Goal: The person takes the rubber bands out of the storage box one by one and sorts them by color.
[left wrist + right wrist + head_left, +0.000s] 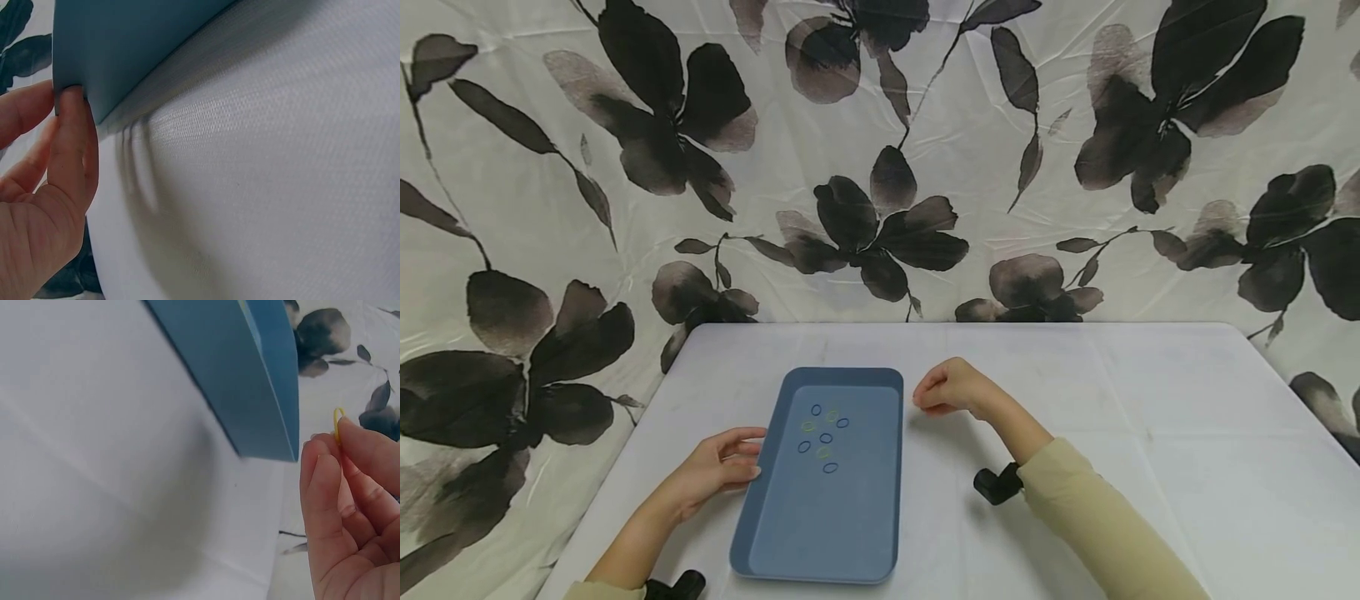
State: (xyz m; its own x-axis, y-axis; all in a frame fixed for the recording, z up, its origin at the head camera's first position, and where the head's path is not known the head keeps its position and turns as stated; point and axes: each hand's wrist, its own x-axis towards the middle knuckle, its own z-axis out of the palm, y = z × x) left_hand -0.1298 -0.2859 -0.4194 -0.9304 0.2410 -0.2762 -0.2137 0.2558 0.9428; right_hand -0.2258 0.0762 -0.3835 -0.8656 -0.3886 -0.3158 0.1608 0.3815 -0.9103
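A blue rectangular tray (820,525) lies on the white table, with several small dark blue (826,438) and yellow-green rubber bands (808,426) spread over its upper half. At its left side, my left hand (711,468) holds the rim; the left wrist view shows fingers (72,137) on the outer wall (131,44) and the thumb at the rim's edge. Just beyond the tray's right side is my right hand (953,388). Its thumb and forefinger pinch a yellow rubber band (337,419), whose loop sticks up above the fingertips in the right wrist view.
The white table (1135,467) extends to both sides of the tray. Behind it hangs a white cloth (940,192) with dark flowers. Black wrist devices (997,483) sit by both sleeves.
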